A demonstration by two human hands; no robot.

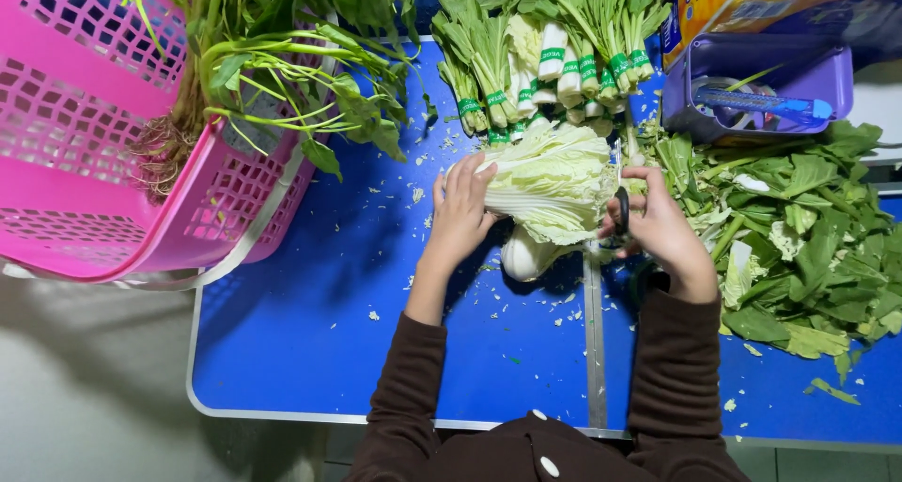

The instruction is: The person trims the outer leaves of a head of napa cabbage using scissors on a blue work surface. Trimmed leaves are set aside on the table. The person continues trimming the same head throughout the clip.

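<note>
A pale green napa cabbage point(550, 183) lies on the blue table point(310, 332), its white stem end toward me. My left hand point(460, 214) rests flat against the cabbage's left side, fingers on its leaves. My right hand point(658, 224) is at the cabbage's right side, closed around black-handled scissors point(622, 209). Brown sleeves cover both my forearms.
A pink plastic basket point(94, 163) holding rooted leafy greens stands at the left. Bundles of greens tied with green bands point(545, 59) lie behind the cabbage. A heap of cut leaves point(808, 238) covers the right side. A purple tape dispenser point(766, 87) sits at the back right.
</note>
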